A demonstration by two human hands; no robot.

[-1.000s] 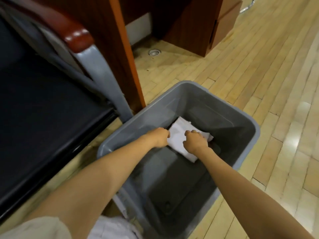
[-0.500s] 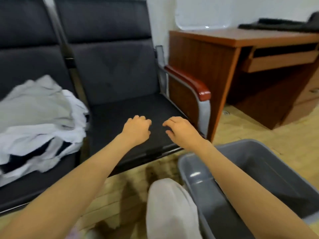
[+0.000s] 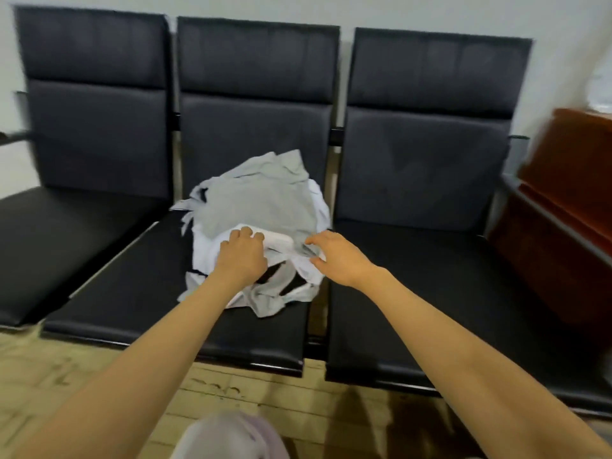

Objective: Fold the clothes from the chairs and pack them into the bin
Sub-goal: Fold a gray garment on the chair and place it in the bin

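With 1 folded piece left in the bin, now out of view, both hands are back at the clothes pile on the middle chair of 3: left hand fingers curled onto a white garment, right hand fingers loose and parted at the pile's edge, likely ready to start the next fold.

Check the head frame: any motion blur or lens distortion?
Head view: motion blur smears the right edge, streaking the red-brown wooden desk; wide-angle bowing tilts the black padded chairs; the crumpled grey and white clothes pile at centre is fairly sharp.
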